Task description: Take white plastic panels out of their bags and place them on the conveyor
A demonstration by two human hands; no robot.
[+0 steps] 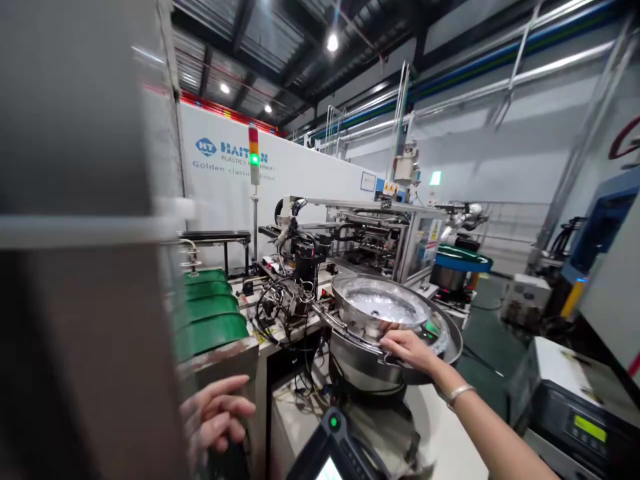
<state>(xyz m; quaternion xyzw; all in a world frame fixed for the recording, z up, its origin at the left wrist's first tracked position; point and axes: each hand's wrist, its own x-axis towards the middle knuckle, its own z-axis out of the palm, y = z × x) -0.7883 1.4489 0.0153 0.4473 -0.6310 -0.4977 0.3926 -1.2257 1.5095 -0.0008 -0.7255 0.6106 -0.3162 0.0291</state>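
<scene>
My right hand (406, 348) is at the near rim of a round metal vibratory bowl feeder (363, 363). Its fingers are bent together over the spiral track, and whatever they pinch is too small to make out. A shiny lining covers the inside of the bowl. Lower and to the left, my left hand (220, 412) hangs in the air with fingers loosely stretched and apart, holding nothing; a blurred grey panel in the foreground cuts off part of its wrist. Between the hands and closer to me stands a black control device (345, 448) with a green button and a lit screen.
A grey panel (75, 300) blocks the left side close by. Beyond are a green ribbed conveyor (210, 317), a cabled mechanism (295, 293) and a signal tower (255, 157) lit green. On the right sit a control box (575, 413) and another feeder (460, 260).
</scene>
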